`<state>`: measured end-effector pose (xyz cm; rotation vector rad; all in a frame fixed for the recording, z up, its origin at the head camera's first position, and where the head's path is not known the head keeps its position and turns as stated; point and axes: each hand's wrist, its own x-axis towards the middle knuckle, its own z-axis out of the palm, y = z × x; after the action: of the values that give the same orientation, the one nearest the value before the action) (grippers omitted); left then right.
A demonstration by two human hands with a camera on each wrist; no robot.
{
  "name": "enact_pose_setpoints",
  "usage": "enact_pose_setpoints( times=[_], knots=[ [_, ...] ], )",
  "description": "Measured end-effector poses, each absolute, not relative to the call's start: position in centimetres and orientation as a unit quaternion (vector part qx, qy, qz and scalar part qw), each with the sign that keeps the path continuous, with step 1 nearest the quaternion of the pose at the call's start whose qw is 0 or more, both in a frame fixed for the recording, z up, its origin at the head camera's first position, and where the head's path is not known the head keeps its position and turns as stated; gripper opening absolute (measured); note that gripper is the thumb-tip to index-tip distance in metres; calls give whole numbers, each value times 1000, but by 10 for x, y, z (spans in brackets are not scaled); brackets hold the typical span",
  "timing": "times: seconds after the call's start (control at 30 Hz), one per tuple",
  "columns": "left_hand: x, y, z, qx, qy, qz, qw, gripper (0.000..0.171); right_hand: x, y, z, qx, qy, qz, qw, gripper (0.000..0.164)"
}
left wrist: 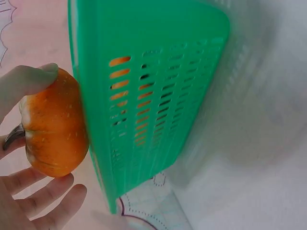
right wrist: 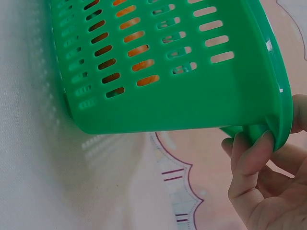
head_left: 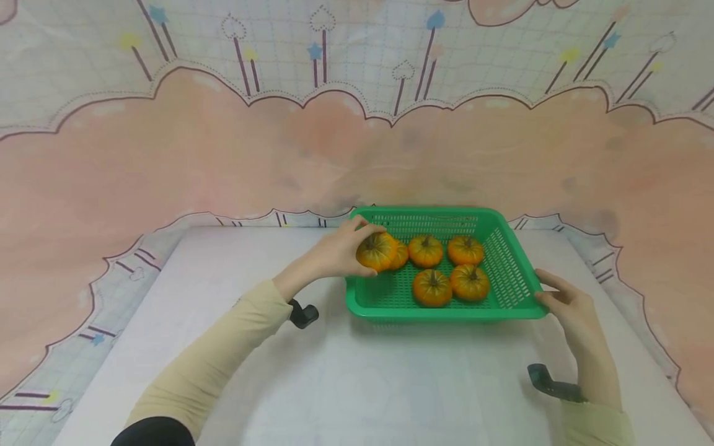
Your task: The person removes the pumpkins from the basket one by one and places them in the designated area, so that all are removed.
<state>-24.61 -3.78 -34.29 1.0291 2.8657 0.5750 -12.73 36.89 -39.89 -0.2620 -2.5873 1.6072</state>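
A small orange pumpkin (head_left: 375, 251) is gripped in my left hand (head_left: 339, 253), between thumb and fingers, at the left end of a green plastic basket (head_left: 446, 313). In the left wrist view the held pumpkin (left wrist: 56, 132) shows its stem towards the palm and overlaps the basket's rim. Several more small pumpkins (head_left: 426, 251) sit inside the basket, one partly hidden behind the held one. At the basket's right front corner, my right hand (head_left: 577, 313) pinches the rim. The right wrist view shows the thumb and fingers (right wrist: 256, 155) curled round that rim.
The basket stands on a white table (head_left: 334, 384), near its far edge. Behind and around the table hangs a printed cloth (head_left: 251, 155) with pink scallops and candle drawings. Dark straps with small black mounts (head_left: 304, 314) sit at both wrists.
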Motion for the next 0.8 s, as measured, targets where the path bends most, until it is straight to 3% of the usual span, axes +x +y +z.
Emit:
enact_pose_setpoints(
  times=[0.27,0.8],
  knots=[
    [-245,-57,-336,310,933,182,-18,78,-126,371,-400,-73,-838,540,37,54],
    [-244,-86,-337,275,943,182,-42,83,-126,371,-402,-71,-848,523,40,54]
  ],
)
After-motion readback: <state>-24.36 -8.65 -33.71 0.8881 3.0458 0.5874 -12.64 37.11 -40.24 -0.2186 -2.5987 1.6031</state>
